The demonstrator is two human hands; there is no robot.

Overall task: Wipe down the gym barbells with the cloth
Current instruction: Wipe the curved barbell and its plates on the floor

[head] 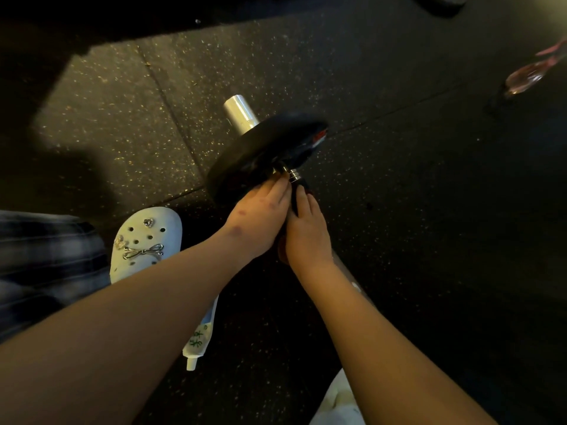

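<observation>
Nearby, white clog (147, 240) and tube (199, 335) beside barbell (264, 154).

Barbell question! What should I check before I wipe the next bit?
1. Right hand grips the bar: ok.
2. Left hand is at the bar beside the weight plate: ok.
3. Cloth in a hand: cannot tell, the hands hide it.
4. White shoe apart from the plate: ok, though close.
5. Tube on the floor, away from the plate: ok.
</observation>
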